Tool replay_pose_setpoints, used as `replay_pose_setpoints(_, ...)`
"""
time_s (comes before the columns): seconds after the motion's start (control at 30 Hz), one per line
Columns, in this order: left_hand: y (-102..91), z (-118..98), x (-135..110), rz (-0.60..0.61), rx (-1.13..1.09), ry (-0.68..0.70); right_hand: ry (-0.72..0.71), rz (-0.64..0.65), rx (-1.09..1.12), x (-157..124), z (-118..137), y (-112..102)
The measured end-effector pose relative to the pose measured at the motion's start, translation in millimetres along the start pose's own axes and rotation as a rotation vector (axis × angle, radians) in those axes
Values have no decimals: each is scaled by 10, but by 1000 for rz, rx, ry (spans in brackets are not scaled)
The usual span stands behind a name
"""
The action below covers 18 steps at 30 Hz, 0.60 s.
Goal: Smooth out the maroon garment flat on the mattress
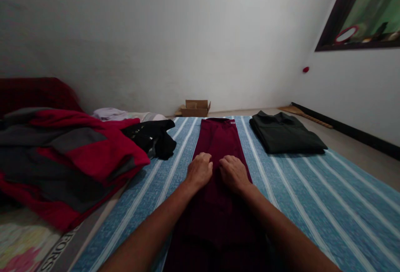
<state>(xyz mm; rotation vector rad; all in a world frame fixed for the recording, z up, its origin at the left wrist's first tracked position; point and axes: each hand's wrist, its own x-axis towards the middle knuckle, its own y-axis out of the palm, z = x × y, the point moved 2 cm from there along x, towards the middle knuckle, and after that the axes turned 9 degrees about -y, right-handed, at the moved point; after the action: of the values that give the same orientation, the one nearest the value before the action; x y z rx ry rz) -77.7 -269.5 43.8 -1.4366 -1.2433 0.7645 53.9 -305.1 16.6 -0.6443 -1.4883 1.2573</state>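
Note:
Maroon trousers (218, 138) lie lengthwise in front of me on a blue striped bed sheet (300, 205), with the waistband at the far end. My left hand (200, 170) rests on their left half, fingers curled and closed against the cloth. A short gap away, my right hand (233, 172) is curled in the same way on the right half. The fingertips of both hands are partly hidden, but they appear to grip the fabric. Near my forearms, the lower part of the trousers is dark and hard to make out.
A folded dark green garment (286, 133) lies on the sheet at right. To the left are a heaped red and grey jacket (84, 143) and a crumpled black garment (156, 136). Beyond the bed, a cardboard box (196, 108) stands by the wall.

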Motion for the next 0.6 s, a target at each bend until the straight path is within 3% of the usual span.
replay_pose_setpoints(0.17,381,-202,530,193,8,138,-1,-44,109,-86,-72,134)
replay_pose_setpoints(0.33,736,-116,602,166,44,100,121,-231,289,-209,-413,175)
replay_pose_setpoints(0.47,782,-63,573,114,43,104,189,-284,342,-262,-652,282)
replay_pose_setpoints(0.6,676,-62,623,28,-4,179,189,-263,365,-276,-695,322)
